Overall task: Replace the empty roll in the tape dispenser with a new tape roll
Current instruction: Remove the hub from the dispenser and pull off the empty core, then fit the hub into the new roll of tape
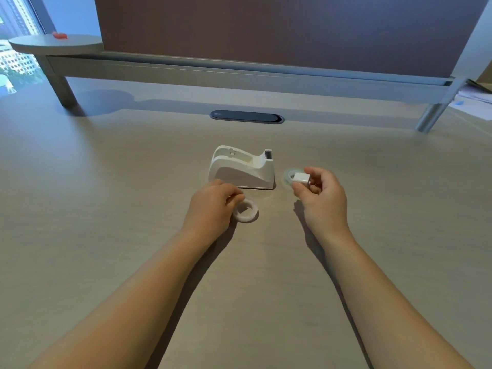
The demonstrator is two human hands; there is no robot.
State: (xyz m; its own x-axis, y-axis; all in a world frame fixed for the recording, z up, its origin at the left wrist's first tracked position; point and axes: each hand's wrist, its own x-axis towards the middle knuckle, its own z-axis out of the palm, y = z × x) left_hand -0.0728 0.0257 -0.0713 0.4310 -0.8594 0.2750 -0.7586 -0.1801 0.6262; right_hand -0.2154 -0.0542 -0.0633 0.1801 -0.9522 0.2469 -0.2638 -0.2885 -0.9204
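On the pale wood-grain table, head view | white plastic tape dispenser cradle empty | left hand grip pinches white ring-shaped tape roll flat, ready to lift | right hand grip holds small white plastic hub for threading, over translucent clear ring

A wide desk in pale wood grain fills most of the room in sight. At twelve o'clock an oval dark cable port is set into its top. Behind that a low grey shelf runs across on metal legs, and above it stands a dull brown partition panel. At ten o'clock a round grey platform juts out, with something small and red on it. At the far left a window shows buildings in daylight. At two o'clock papers lie stacked.
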